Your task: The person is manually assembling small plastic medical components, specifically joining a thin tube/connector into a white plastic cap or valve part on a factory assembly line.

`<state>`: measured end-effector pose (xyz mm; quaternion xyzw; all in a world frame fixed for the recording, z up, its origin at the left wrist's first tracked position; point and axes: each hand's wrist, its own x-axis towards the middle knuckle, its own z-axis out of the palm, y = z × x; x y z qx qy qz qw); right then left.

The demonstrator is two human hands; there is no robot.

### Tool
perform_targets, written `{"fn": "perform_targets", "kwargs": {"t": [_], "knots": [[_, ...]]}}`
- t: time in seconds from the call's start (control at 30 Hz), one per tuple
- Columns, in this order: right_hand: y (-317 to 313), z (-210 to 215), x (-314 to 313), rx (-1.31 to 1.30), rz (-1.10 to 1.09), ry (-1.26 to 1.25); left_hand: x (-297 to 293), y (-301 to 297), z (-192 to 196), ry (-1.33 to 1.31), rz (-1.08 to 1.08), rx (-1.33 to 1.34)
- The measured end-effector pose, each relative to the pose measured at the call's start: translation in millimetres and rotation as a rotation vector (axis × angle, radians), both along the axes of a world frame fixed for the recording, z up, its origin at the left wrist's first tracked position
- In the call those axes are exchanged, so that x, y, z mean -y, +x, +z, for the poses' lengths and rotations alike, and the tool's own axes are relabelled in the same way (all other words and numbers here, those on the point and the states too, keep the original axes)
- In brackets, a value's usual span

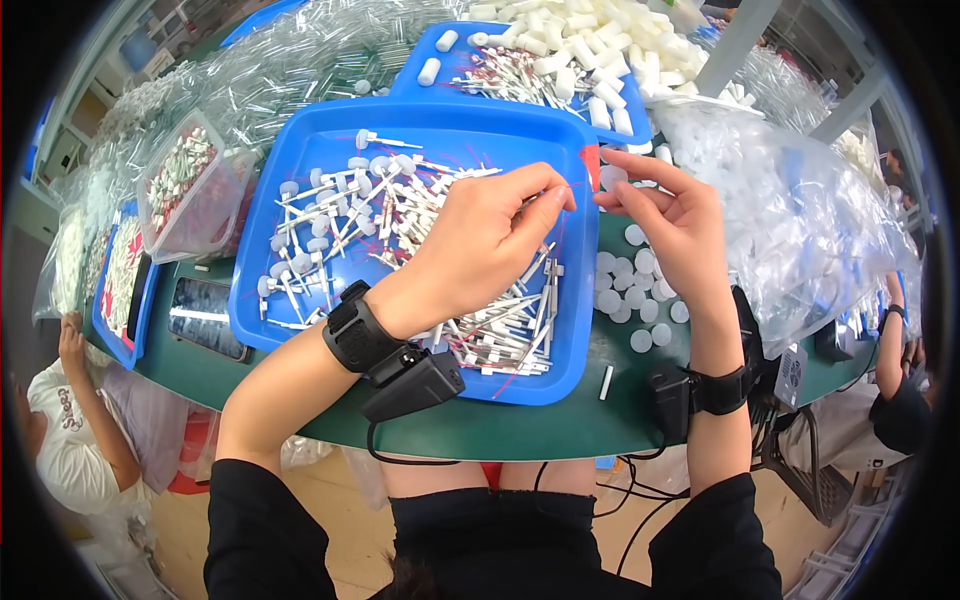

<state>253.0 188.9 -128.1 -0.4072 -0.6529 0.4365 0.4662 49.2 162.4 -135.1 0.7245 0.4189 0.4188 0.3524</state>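
Note:
Above the right part of a big blue tray (420,115), my left hand (490,235) is closed in a pinch. Whatever its fingertips hold is hidden. My right hand (675,220) is at the tray's right rim, thumb and fingers around a translucent round cap (612,178). The two hands face each other, a small gap apart. Beneath my left hand lie many thin white sticks (500,340) with red wires. At the tray's left, several sticks carry whitish round caps (318,228). Loose translucent caps (640,290) lie on the green table beside my right wrist.
Another blue tray (430,60) behind holds white cylinders (560,50) and red-and-white parts. Clear plastic bags (780,200) bulge at the right, clear tubes (220,95) at the back left. A clear box (185,185) and a phone (208,315) sit left. Other people work at both sides.

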Motion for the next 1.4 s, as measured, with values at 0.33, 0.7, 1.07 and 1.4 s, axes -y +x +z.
{"fn": "perform_targets", "kwargs": {"t": [0.33, 0.7, 1.07, 1.4], "knots": [[-9, 0, 8, -0.033, 0.162, 0.16, 1, 1, -2, 0.182, -0.023, -0.044], [-9, -5, 8, 0.127, 0.106, 0.288, 1, 0, -5, 0.404, 0.021, -0.291], [-9, -2, 11, 0.139, 0.162, 0.252, 2, -1, -6, 0.418, -0.016, -0.326], [-8, -2, 8, 0.04, 0.117, 0.191, 1, 1, -6, 0.28, 0.037, -0.109]]}}
